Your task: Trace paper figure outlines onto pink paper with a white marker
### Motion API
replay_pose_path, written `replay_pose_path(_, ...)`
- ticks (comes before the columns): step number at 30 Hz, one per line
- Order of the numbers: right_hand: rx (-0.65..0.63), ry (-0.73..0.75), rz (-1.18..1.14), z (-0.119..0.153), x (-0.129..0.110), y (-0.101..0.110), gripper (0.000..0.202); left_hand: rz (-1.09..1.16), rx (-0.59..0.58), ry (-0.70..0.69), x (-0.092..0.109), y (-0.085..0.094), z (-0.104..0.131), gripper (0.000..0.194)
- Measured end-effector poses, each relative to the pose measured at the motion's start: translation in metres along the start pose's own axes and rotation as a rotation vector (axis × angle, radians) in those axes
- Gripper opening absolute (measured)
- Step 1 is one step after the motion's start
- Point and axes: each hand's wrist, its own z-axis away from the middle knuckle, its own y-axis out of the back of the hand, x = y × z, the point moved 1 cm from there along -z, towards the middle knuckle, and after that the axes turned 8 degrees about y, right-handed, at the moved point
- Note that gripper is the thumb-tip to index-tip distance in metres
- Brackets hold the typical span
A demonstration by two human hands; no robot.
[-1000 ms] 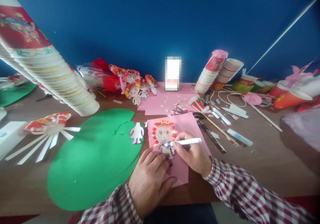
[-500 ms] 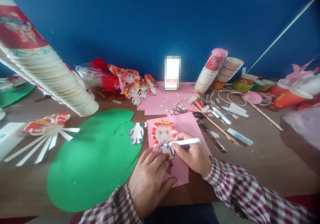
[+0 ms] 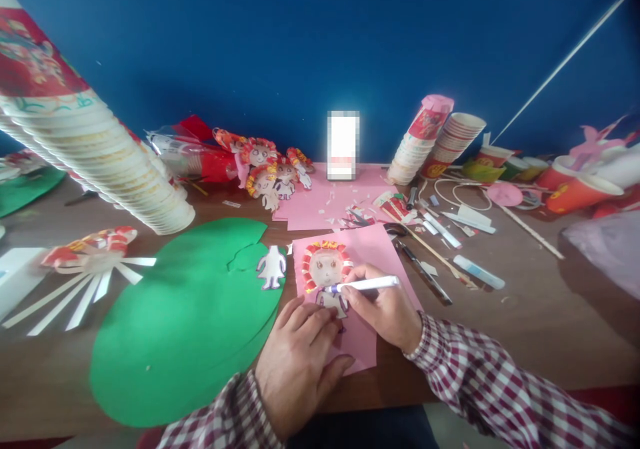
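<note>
Tube (image 3: 479,272) and black pen (image 3: 425,271) right of the right hand (image 3: 385,307); green paper (image 3: 185,329) left of the left hand (image 3: 299,354); cup stack (image 3: 411,147) well beyond both. Brown table (image 3: 525,329) underneath, blue wall (image 3: 250,35) ahead. With the right hand, pinches white marker (image 3: 373,283), tip at neck of paper figure (image 3: 326,267). Under the left hand, laid flat, fingers nearly together: figure's lower part, hidden, and pink sheet (image 3: 373,249).

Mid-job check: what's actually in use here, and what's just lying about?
In use:
White marker, in the right hand
Paper figure, partly under the left hand
Pink sheet beneath the figure

Probably just lying about:
Green paper
Tall cup stack, far left
Wooden stick
Orange cup, right
</note>
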Motion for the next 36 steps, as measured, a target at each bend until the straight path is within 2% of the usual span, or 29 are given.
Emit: replay_pose_path(36, -0.023, -0.032, 0.044, 0.0007, 0.0006, 0.0011, 0.013, -0.01, 0.017, -0.016, 0.0005, -0.0002, 0.0001, 0.028)
